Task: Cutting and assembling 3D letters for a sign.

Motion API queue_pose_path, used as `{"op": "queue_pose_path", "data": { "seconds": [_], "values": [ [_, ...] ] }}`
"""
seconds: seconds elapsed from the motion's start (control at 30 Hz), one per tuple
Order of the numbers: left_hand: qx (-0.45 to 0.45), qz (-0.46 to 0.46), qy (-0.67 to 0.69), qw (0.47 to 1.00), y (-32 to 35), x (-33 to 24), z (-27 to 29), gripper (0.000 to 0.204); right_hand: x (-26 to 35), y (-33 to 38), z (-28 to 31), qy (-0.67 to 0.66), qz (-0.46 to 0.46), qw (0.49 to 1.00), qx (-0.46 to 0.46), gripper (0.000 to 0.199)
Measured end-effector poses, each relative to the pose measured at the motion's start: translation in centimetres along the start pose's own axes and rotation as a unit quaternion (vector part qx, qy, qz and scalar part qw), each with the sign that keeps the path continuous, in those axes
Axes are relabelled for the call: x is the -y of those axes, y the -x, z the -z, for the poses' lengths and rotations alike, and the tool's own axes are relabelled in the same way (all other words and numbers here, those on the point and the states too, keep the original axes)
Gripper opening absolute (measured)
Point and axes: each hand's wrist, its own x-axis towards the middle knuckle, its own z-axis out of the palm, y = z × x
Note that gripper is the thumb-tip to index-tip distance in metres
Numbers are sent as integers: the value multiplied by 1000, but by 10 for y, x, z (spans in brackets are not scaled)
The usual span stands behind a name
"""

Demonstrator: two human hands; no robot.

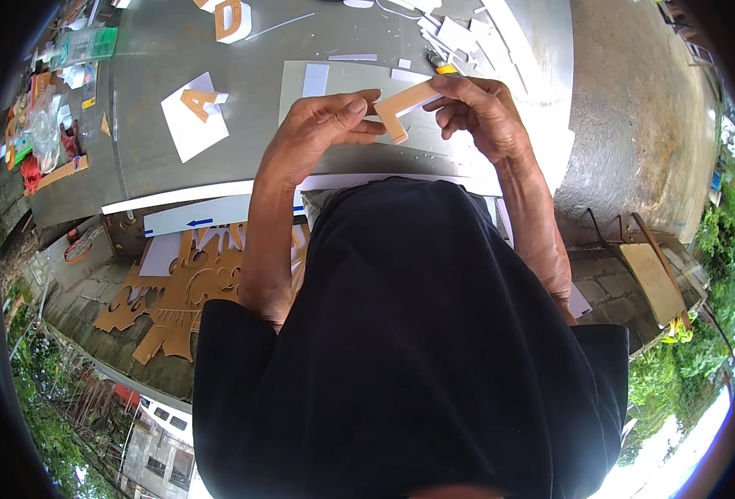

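Observation:
An L-shaped brown-faced piece with white sides point(396, 115), like a cut-out letter, is held above the table in front of me. My right hand point(482, 112) pinches its upper right end between thumb and fingers. My left hand point(326, 125) is at its left corner with the fingers stretched out; whether the fingertips touch it is hard to tell. Below lies a pale grey board point(295, 83) with a small white strip point(316, 79) on it. Left of my left hand, a brown and white letter-shaped piece point(197, 105) rests on a white sheet point(186, 141).
Another letter-shaped piece point(233, 22) stands at the far edge. White offcuts point(459, 37) and a yellow-and-black tool point(445, 69) lie at far right. Clutter with a green container point(89, 46) fills the left. Brown cut-out sheets point(184, 291) lie below the table's near edge.

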Motion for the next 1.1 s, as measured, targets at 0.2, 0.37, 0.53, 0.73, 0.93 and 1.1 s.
{"op": "queue_pose_path", "data": {
  "seconds": [0.2,0.37,0.53,0.73,0.93,1.1],
  "values": [
    [-3,44,39,998,2,14,-10,50,1,-2,-1,43,-7,998,34,43],
    [-34,20,53,998,4,20,-11,43,4,-4,-4,78,6,996,45,45],
    [-35,21,65,997,5,23,-10,40,3,-6,-6,97,15,994,43,46],
    [-38,-2,46,998,5,23,-12,44,5,-6,-8,102,23,994,33,47],
    [-40,-25,-17,999,7,26,-14,54,6,-5,-11,64,20,998,19,46],
    [-28,-19,-11,999,7,27,-12,54,6,-4,-12,65,20,998,18,47]
  ]
}}
